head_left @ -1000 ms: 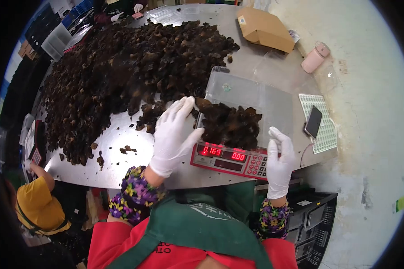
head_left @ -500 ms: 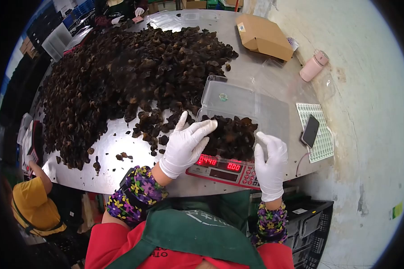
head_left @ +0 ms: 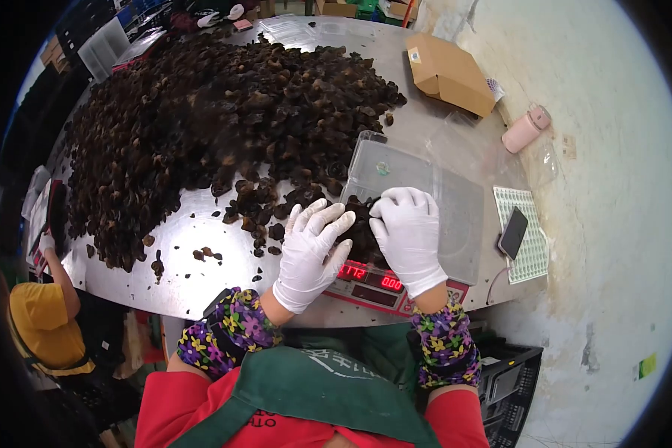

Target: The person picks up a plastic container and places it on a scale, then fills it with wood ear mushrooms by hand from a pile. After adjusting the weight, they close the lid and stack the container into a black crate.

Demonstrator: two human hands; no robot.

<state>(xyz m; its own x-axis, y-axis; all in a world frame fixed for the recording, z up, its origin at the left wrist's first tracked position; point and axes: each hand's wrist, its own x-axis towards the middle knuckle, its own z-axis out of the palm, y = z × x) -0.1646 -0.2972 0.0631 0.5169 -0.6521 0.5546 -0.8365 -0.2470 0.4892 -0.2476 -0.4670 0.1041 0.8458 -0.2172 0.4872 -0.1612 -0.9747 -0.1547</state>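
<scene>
Both my hands wear white gloves. My left hand (head_left: 311, 252) lies flat, fingers spread, on the dried black fungus in a clear plastic box (head_left: 455, 224) that stands on a red digital scale (head_left: 369, 284). My right hand (head_left: 411, 237) presses palm-down on the same fungus, right beside the left. The box's clear lid (head_left: 384, 170) stands open behind it. A large heap of dried black fungus (head_left: 209, 127) covers the metal table (head_left: 187, 280) to the left and behind.
A cardboard box (head_left: 449, 71) and a pink bottle (head_left: 525, 128) stand at the back right. A phone (head_left: 513, 233) lies on a sheet of labels (head_left: 534, 254) at the right. Another person in a yellow top (head_left: 41, 328) is at the lower left. A black crate (head_left: 511, 381) sits below the table.
My right hand has moved from the scale's right edge onto the fungus in the box. My left hand stays pressed on it. The scale's reading has changed.
</scene>
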